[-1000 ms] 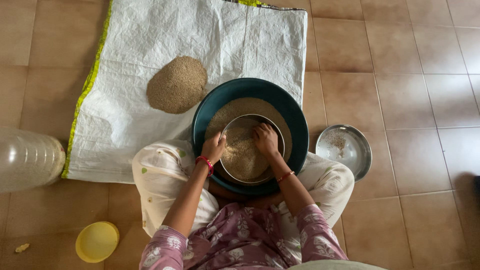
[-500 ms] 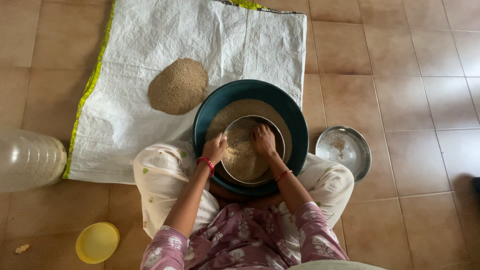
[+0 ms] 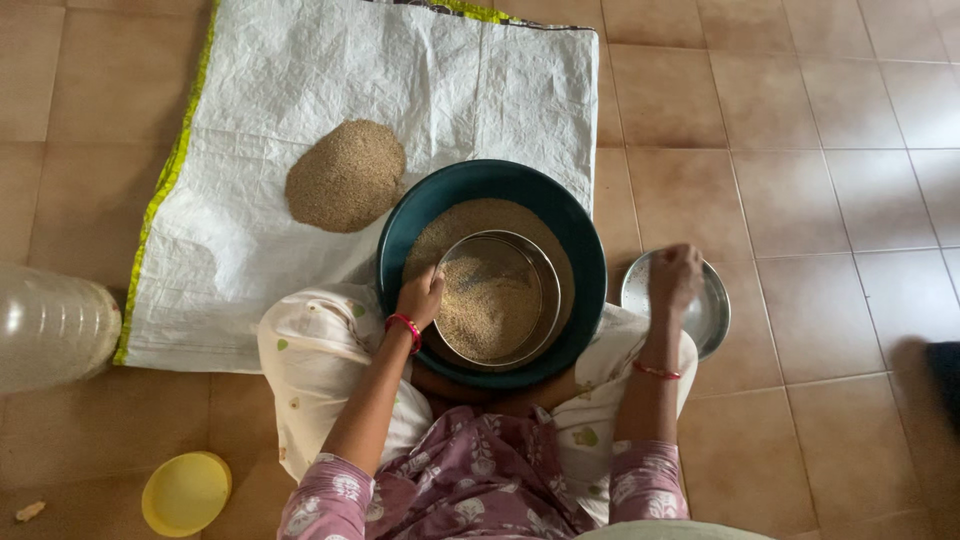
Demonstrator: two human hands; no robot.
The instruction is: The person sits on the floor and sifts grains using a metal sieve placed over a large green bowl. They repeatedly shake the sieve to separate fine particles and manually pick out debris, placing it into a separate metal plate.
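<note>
Person sits on a tan tiled floor (image 3: 800,130) w/ a big round dark-teal plastic basin (image 3: 588,260) between the knees. Inside it, tilted on a bed of brown grain, sits a round steel sieve (image 3: 545,275) holding more grain. Left hand (image 3: 420,297), red bangle at the wrist, is closed on the sieve's near-left rim, fingers curled over the edge. Right hand (image 3: 675,278) is well apart from the basin, over a small round steel plate (image 3: 712,318) lying on the tiles just right of the basin; fingers are bunched downward, loosely closed, but can't tell if they pinch anything or touch the plate. Behind the basin a white woven plastic sack w/ yellow-green edge (image 3: 300,70) is spread flat; the basin's far-left part overlaps it. On the sack, just beside the basin's upper left, a mound of brown grain (image 3: 345,177). At the left frame edge lies a clear plastic jar (image 3: 50,325); a yellow round plastic lid (image 3: 186,492) is on the floor near the left knee.
</note>
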